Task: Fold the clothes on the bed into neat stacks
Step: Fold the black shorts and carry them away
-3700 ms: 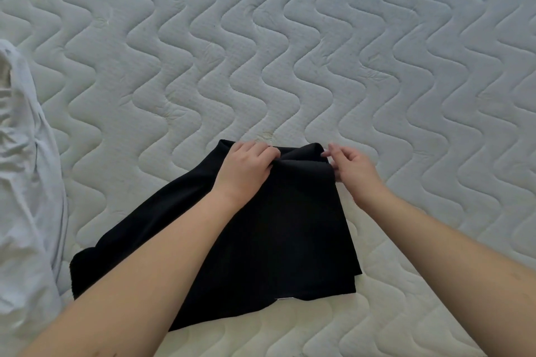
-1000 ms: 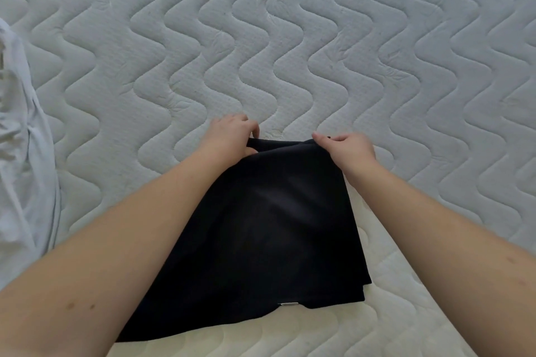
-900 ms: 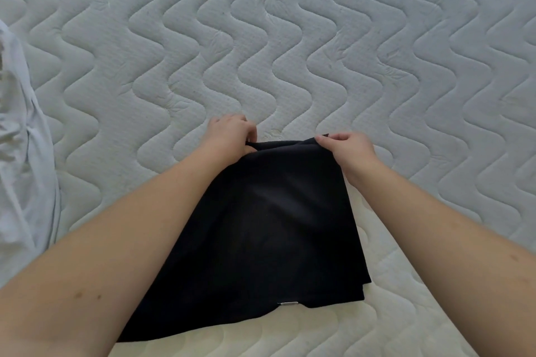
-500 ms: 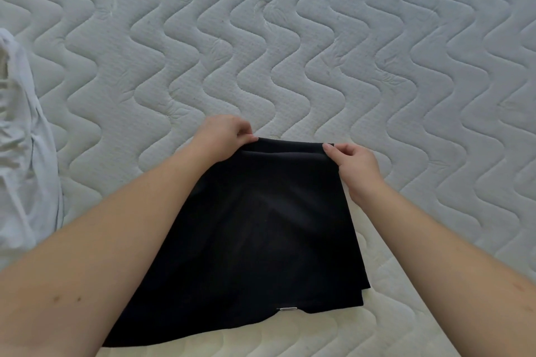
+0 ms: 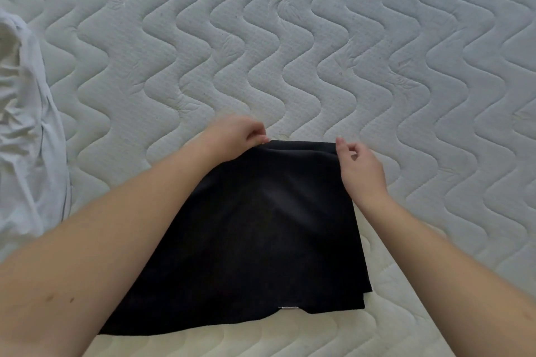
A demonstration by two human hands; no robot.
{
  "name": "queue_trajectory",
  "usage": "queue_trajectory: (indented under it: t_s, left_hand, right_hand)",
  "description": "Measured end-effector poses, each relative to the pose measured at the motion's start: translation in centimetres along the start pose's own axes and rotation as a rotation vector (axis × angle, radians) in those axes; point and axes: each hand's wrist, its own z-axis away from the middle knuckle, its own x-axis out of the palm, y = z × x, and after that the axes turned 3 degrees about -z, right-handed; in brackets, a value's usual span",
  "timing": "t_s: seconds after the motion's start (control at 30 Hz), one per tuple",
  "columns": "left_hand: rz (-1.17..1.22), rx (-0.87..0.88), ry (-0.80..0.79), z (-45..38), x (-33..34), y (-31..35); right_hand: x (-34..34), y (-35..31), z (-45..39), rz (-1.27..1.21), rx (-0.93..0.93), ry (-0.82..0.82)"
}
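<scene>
A black garment (image 5: 261,235) lies folded flat on the white quilted mattress (image 5: 319,38), close to me, with a small white tag at its near edge. My left hand (image 5: 235,136) pinches the garment's far left corner with curled fingers. By the far right corner is my right hand (image 5: 361,172), its fingers loosely curled. I see no cloth between them. My left forearm hides the garment's left side.
A crumpled white garment (image 5: 26,130) lies at the left edge of the view. The mattress's near edge runs below the black garment, with bare quilted surface beyond and to the right.
Both hands pulled the far edge of the black garment straight and a little away from me. The right hand's pinch on the right corner has now loosened.
</scene>
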Motion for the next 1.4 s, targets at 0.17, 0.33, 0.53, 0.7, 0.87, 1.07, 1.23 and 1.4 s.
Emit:
queue_trajectory:
  t_s: [0.17, 0.33, 0.53, 0.7, 0.87, 1.07, 1.23, 1.4]
  left_hand:
    - [-0.099, 0.033, -0.280, 0.3, 0.4, 0.9]
    - [-0.116, 0.038, -0.270, -0.3, 0.2, 1.0]
    - [-0.205, -0.063, -0.025, -0.3, 1.2, 1.1]
    - [-0.217, -0.180, 0.220, 1.0, 2.9, 0.3]
    - [0.122, -0.511, 0.185, 2.3, 2.6, -2.3]
    - [0.309, -0.557, 0.034, 3.5, 1.4, -2.8]
    - [0.259, -0.457, 0.263, 5.2, 2.0, -0.8]
    - [0.148, -0.274, 0.249, 9.3, 3.8, 1.1]
  right_hand:
    - [0.5, -1.1, 0.0, -0.214, 0.061, -0.139]
    - [-0.7, -0.1, -0.5, -0.465, 0.147, -0.233]
    - [-0.6, 0.7, -0.1, -0.518, 0.093, -0.143]
    - [0.0, 0.2, 0.0, 0.208, -0.221, 0.209]
    - [2.1, -1.5, -0.3, 0.538, -0.668, -0.109]
    - [2.1, -4.3, -4.3, 0.830, -0.451, -0.294]
    - [1.4, -3.0, -3.3, 0.856, -0.690, -0.260]
    - [0.0, 0.6, -0.2, 0.672, -0.770, -0.251]
